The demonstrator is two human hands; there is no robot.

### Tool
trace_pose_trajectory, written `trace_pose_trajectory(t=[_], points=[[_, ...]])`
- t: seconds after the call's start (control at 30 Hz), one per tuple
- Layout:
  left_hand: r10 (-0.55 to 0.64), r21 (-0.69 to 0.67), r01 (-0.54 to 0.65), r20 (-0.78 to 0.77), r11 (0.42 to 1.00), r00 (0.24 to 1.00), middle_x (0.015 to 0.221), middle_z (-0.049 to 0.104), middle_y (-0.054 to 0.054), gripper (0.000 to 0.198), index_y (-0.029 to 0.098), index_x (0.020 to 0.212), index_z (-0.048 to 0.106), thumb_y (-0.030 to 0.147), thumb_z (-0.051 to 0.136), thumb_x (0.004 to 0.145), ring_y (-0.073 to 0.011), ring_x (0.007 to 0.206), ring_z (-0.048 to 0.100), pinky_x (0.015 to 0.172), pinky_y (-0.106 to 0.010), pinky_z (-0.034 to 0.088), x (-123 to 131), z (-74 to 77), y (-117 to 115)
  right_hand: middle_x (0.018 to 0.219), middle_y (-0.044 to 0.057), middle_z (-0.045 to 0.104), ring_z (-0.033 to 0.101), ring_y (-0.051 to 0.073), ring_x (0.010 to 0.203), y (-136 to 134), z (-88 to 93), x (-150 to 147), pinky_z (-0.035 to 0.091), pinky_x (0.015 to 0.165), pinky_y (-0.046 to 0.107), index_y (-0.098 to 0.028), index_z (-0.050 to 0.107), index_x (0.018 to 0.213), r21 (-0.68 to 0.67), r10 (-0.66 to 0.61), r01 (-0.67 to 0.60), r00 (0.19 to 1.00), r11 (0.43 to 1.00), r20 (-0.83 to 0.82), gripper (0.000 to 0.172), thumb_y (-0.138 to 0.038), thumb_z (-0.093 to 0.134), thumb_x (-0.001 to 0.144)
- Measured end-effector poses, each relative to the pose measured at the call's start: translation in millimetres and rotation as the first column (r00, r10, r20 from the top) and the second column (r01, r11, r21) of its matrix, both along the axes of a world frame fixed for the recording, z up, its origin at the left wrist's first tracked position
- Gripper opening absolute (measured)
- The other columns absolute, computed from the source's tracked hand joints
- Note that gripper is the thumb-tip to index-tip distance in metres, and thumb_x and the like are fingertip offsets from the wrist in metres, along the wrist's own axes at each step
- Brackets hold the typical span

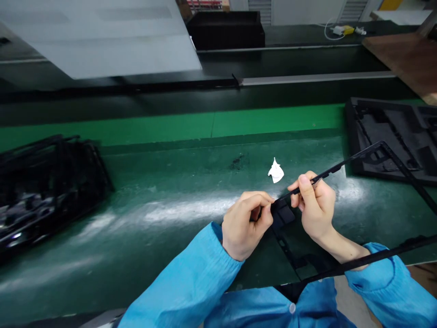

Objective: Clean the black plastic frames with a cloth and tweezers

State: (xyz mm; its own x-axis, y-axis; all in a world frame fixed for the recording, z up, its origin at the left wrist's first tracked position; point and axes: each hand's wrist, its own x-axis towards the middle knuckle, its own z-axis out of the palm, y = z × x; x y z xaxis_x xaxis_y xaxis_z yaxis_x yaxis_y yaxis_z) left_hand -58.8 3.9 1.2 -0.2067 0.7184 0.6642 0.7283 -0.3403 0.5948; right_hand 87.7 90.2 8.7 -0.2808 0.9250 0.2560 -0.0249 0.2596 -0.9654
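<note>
A thin black rectangular frame point(355, 263) is held up over the near edge of the bench, tilted, with one side running between my hands. My left hand point(248, 223) pinches that side near its left corner, thumb and index finger pressed together. My right hand point(316, 205) grips the same side further right, thumb on top and fingers beneath. The frame's far right corner rises toward the black tray, and its near side crosses in front of my right sleeve. Small tabs show along its edges. What lies under my left fingertips is hidden.
Left on the green bench point(164, 177) lies a pile of black frames point(51, 187). A crumpled white scrap point(276, 171) is beyond my hands. At right sits a black tray point(351, 136) with dark parts. A pale panel point(112, 41) and a black box point(227, 32) stand at the back.
</note>
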Motion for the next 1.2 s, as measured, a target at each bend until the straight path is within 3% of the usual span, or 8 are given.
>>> trace_pose_trajectory(t=[0.17, 0.33, 0.5, 0.77, 0.9, 1.2], points=[[0.029, 0.011, -0.028, -0.104, 1.000, 0.994, 0.094, 0.066, 0.000, 0.013, 0.022, 0.104, 0.067, 0.012, 0.073, 0.098, -0.0091, 0.073, 0.064, 0.066, -0.021, 0.056, -0.4, -2.4, 1.4, 0.054, -0.005, 0.061, 0.053, 0.008, 0.043, -1.6, -1.2, 0.9, 0.046, 0.050, 0.021, -0.021, 0.068, 0.084, 0.045, -0.023, 0.021, 0.999, 0.999, 0.029, 0.039, -0.045, 0.054, 0.111], [0.020, -0.003, -0.021, -0.117, 1.000, 0.993, 0.091, 0.069, -0.001, 0.011, 0.021, 0.105, 0.068, 0.014, 0.073, 0.099, -0.0104, 0.073, 0.067, 0.063, -0.022, 0.056, -0.3, -4.4, 2.0, 0.055, -0.006, 0.062, 0.053, 0.009, 0.043, -4.8, -1.6, 2.0, 0.046, 0.049, 0.022, -0.022, 0.067, 0.086, 0.129, -0.037, 0.026, 0.996, 0.991, 0.082, 0.036, -0.042, 0.052, 0.112], [0.025, 0.027, -0.021, -0.162, 0.999, 0.986, 0.093, 0.073, -0.002, 0.014, 0.021, 0.104, 0.068, 0.010, 0.074, 0.096, -0.0130, 0.081, 0.073, 0.069, -0.023, 0.060, 0.5, -4.5, 1.0, 0.056, -0.006, 0.062, 0.053, 0.008, 0.043, -6.3, 0.1, 1.8, 0.046, 0.050, 0.022, -0.022, 0.067, 0.087, 0.182, -0.053, 0.035, 0.994, 0.983, 0.099, 0.033, -0.035, 0.051, 0.112], [0.017, -0.045, -0.028, -0.222, 0.999, 0.975, 0.090, 0.071, -0.002, 0.010, 0.021, 0.099, 0.064, 0.011, 0.065, 0.101, -0.0136, 0.078, 0.070, 0.071, -0.025, 0.059, 0.3, -6.9, 3.3, 0.058, -0.005, 0.063, 0.053, 0.008, 0.043, -8.9, 0.4, 0.0, 0.045, 0.048, 0.022, -0.021, 0.066, 0.083, 0.238, -0.038, -0.007, 0.982, 0.971, 0.184, 0.035, -0.031, 0.048, 0.111], [0.008, -0.057, -0.022, -0.225, 0.998, 0.974, 0.087, 0.069, -0.002, 0.010, 0.020, 0.097, 0.061, 0.011, 0.062, 0.102, -0.0133, 0.075, 0.067, 0.068, -0.025, 0.057, -0.2, -8.7, 4.9, 0.058, -0.006, 0.061, 0.054, 0.007, 0.044, -7.6, -1.6, 0.2, 0.045, 0.050, 0.021, -0.021, 0.066, 0.084, 0.216, -0.020, -0.022, 0.982, 0.976, 0.188, 0.035, -0.031, 0.048, 0.112], [0.069, 0.062, -0.056, -0.228, 0.996, 0.971, 0.088, 0.074, 0.000, 0.016, 0.020, 0.103, 0.068, 0.009, 0.075, 0.096, -0.0126, 0.074, 0.072, 0.067, -0.025, 0.057, 1.7, -4.7, 1.7, 0.057, -0.004, 0.061, 0.055, 0.010, 0.046, -5.1, -3.9, 0.3, 0.047, 0.050, 0.023, -0.022, 0.066, 0.084, 0.126, -0.043, 0.028, 0.992, 0.992, 0.120, 0.040, -0.042, 0.048, 0.113]])
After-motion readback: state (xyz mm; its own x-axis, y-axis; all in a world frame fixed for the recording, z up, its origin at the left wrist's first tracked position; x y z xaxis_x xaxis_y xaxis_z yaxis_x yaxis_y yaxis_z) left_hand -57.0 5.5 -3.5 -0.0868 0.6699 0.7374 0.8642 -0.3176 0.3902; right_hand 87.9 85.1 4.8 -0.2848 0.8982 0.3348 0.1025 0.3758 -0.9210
